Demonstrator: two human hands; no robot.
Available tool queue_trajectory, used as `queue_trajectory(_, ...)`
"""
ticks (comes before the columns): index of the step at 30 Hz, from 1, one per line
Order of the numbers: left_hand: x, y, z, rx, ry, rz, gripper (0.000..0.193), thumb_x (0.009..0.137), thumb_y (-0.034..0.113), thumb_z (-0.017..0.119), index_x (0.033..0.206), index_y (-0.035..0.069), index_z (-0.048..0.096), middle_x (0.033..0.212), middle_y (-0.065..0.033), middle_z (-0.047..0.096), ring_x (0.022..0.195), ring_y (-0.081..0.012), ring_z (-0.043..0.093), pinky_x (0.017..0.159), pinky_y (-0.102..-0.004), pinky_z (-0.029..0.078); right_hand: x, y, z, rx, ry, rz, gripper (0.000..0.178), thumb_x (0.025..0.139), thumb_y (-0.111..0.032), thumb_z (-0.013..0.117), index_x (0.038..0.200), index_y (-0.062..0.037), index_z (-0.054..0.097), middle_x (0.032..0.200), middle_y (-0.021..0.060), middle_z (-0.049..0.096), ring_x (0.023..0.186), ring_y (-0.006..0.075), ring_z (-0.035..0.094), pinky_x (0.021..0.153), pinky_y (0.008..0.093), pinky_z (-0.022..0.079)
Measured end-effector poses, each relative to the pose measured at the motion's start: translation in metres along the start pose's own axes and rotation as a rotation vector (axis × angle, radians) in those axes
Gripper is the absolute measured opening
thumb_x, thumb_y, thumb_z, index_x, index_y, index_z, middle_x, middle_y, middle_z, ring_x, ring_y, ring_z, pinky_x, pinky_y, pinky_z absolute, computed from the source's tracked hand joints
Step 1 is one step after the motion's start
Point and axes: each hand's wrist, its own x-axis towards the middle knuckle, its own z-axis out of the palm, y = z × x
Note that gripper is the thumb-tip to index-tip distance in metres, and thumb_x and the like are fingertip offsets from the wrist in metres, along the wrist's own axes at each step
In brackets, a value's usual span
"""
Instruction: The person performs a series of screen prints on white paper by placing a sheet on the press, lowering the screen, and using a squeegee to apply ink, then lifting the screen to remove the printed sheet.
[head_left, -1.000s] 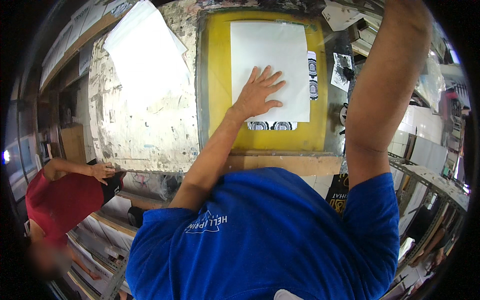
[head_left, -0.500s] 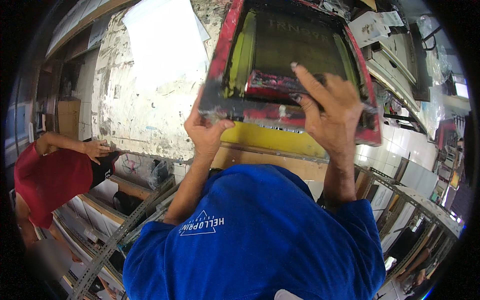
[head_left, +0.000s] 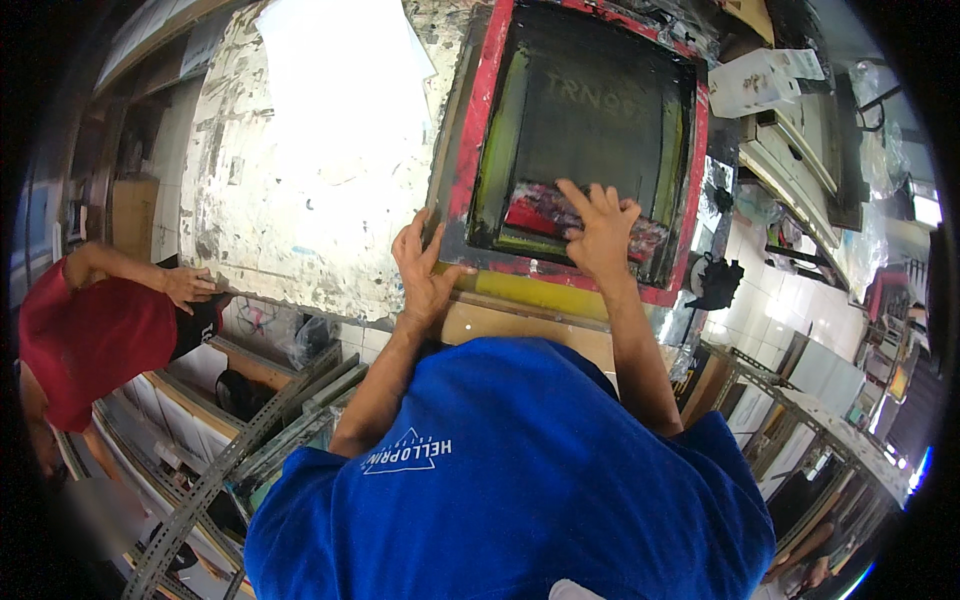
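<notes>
Faint pale lettering [head_left: 595, 97] marks the mesh [head_left: 580, 145] of one red-edged frame [head_left: 700, 150]. The right hand [head_left: 603, 242] grasps one squeegee [head_left: 537, 208]; the left hand [head_left: 424, 282], fingers spread loose, meets the frame's near-left corner.

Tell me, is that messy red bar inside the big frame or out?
Inside: the red bar sits between the frame's sides, with the right hand on it.

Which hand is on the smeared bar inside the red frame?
The blue-shirted person's right hand is on the bar; their left hand is by the frame, at its lower-left corner; the co-worker's hand is beside the pale table.
</notes>
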Motion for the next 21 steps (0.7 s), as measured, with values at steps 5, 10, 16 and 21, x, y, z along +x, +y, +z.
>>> queue_trajectory(5,0.0,0.0,-0.002,-0.005,-0.002,0.003,0.088,0.056,0.025,0.091,0.137,0.006,0.062,0.155,-0.0223,0.041,0.135,-0.0415,0.039,0.112,-0.051,0.032,0.066,0.034,0.005,-0.044,0.082,-0.027,0.08,0.058,-0.008,0.076,0.135,-0.0225,0.063,0.102,0.0079,0.055,0.106,0.0282,0.052,0.095,0.0484,0.033)
queue_trajectory(10,-0.002,-0.002,-0.002,-0.037,-0.014,-0.01,0.088,0.058,0.025,0.09,0.139,0.007,0.06,0.155,-0.0243,0.04,0.136,-0.0419,0.039,0.111,-0.0521,0.032,0.147,0.084,0.015,-0.147,0.24,-0.099,0.078,0.059,-0.012,0.068,0.136,-0.0258,0.063,0.102,0.0064,0.058,0.103,0.0274,0.054,0.091,0.0489,0.034)
queue_trajectory(16,-0.002,-0.001,-0.004,-0.02,-0.034,-0.02,0.082,0.062,0.031,0.089,0.134,0.001,0.062,0.154,-0.0257,0.041,0.133,-0.0421,0.042,0.11,-0.0506,0.032,0.226,0.122,0.022,-0.155,0.326,-0.178,0.08,0.059,-0.02,0.066,0.138,-0.0275,0.062,0.101,0.0058,0.06,0.1,0.0265,0.054,0.091,0.0463,0.032)
queue_trajectory(21,-0.002,-0.002,-0.003,-0.022,-0.013,-0.005,0.087,0.062,0.036,0.089,0.137,0.004,0.06,0.153,-0.0255,0.042,0.133,-0.042,0.043,0.109,-0.0515,0.032,0.273,0.141,0.014,-0.173,0.345,-0.267,0.074,0.068,-0.024,0.075,0.14,-0.0291,0.06,0.109,0.0075,0.064,0.109,0.0301,0.058,0.089,0.0522,0.034)
